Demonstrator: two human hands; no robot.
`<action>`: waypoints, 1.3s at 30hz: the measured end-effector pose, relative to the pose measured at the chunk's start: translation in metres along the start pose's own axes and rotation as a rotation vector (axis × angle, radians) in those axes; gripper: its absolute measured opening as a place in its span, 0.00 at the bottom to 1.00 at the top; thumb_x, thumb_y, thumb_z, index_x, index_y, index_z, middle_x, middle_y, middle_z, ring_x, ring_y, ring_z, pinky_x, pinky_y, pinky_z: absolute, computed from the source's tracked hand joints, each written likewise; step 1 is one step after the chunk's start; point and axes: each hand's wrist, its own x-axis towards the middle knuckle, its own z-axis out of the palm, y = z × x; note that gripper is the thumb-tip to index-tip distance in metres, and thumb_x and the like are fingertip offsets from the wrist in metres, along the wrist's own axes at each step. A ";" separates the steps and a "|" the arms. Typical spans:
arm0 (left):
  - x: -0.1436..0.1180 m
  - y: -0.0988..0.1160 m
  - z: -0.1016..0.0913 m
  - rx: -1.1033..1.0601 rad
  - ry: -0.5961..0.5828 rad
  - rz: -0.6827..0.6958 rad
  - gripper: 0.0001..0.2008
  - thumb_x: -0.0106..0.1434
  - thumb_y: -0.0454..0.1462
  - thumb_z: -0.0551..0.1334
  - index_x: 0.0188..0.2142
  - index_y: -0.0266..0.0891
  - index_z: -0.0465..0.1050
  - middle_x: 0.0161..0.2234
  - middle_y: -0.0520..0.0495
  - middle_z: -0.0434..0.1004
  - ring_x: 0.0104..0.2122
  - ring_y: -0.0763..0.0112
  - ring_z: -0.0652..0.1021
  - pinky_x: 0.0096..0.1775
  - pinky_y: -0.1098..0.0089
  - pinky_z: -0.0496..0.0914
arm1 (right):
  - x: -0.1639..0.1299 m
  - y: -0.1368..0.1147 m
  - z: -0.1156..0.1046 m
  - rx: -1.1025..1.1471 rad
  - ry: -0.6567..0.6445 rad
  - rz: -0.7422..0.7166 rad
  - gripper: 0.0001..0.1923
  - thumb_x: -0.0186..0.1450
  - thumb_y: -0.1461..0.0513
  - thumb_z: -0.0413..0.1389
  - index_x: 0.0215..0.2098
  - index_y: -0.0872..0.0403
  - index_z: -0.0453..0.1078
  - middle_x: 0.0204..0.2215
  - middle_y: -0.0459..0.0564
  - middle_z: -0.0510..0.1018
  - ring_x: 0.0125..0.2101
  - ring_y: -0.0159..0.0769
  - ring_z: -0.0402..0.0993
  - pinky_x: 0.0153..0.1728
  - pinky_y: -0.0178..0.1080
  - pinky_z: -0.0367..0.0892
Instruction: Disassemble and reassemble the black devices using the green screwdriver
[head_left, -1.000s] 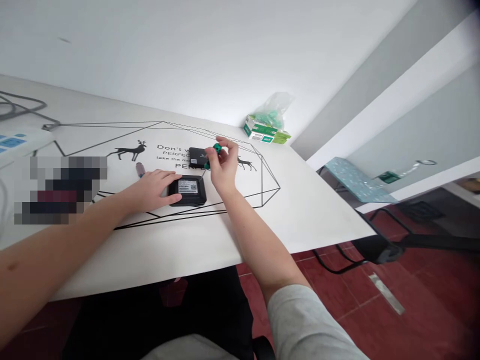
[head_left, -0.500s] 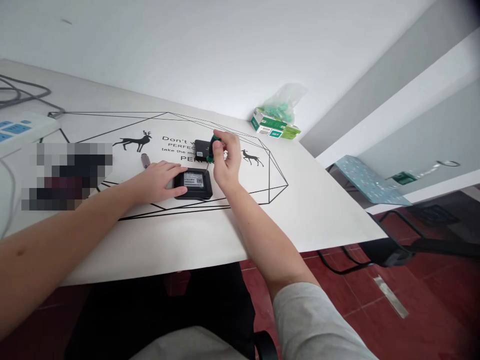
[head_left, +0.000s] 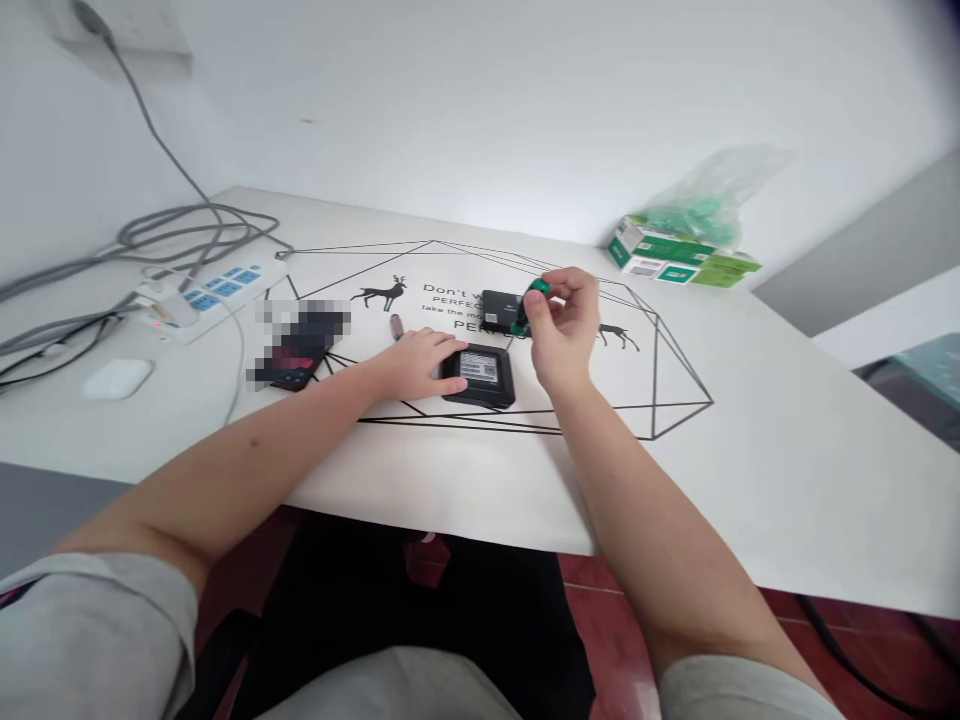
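- Left hand (head_left: 415, 364) laid flat, palm down, fingers together, pressing the left side of a black box (head_left: 480, 375) with a white label on top.
- Black box flat on the white table (head_left: 787, 460), about mid-width, nearer the front edge than the back edge.
- Right hand (head_left: 564, 330) raised just right of the box, thumb and fingertips pinching a small green-handled tool (head_left: 529, 303), held tilted.
- Tool tip pointing down toward the box's back right corner; contact not clear.
- Second black box (head_left: 501, 310) just behind the first, partly hidden by the right hand.
- Small dark pen-like thing (head_left: 395, 326) lying just behind the left hand.
- White power strip (head_left: 201, 296) with blue sockets near the left edge, grey cables (head_left: 180, 225) coiled behind it at the back left corner.
- White mouse (head_left: 117, 378) close to the left front edge.
- Green and white cartons (head_left: 679, 262) under a clear bag (head_left: 709, 195) at the back edge, toward the right.
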 end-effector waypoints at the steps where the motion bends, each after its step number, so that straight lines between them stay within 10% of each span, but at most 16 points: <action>1: 0.000 0.000 0.000 -0.007 0.001 -0.002 0.39 0.75 0.59 0.57 0.74 0.36 0.65 0.72 0.31 0.70 0.69 0.40 0.69 0.70 0.44 0.61 | 0.000 0.001 0.001 0.045 0.001 0.009 0.17 0.73 0.46 0.63 0.55 0.41 0.70 0.55 0.51 0.72 0.46 0.38 0.77 0.45 0.46 0.78; 6: 0.000 -0.001 0.001 -0.025 0.014 0.009 0.36 0.75 0.58 0.58 0.73 0.40 0.67 0.71 0.34 0.72 0.69 0.42 0.70 0.70 0.44 0.61 | -0.002 0.000 0.004 0.149 0.004 0.065 0.22 0.68 0.46 0.69 0.52 0.40 0.66 0.63 0.50 0.73 0.42 0.37 0.81 0.44 0.49 0.81; 28: -0.003 -0.009 0.003 -0.015 0.039 0.008 0.34 0.77 0.55 0.58 0.73 0.41 0.67 0.74 0.33 0.67 0.73 0.42 0.67 0.72 0.40 0.60 | 0.001 -0.016 -0.001 -0.130 -0.005 -0.066 0.17 0.79 0.47 0.53 0.55 0.43 0.79 0.39 0.49 0.75 0.41 0.42 0.74 0.46 0.51 0.76; 39: -0.003 -0.010 0.003 -0.042 0.045 0.005 0.32 0.77 0.54 0.58 0.72 0.40 0.67 0.74 0.33 0.67 0.73 0.43 0.67 0.72 0.40 0.60 | -0.001 -0.009 0.009 0.112 -0.054 0.077 0.22 0.72 0.44 0.64 0.52 0.42 0.62 0.63 0.52 0.74 0.41 0.35 0.81 0.46 0.49 0.81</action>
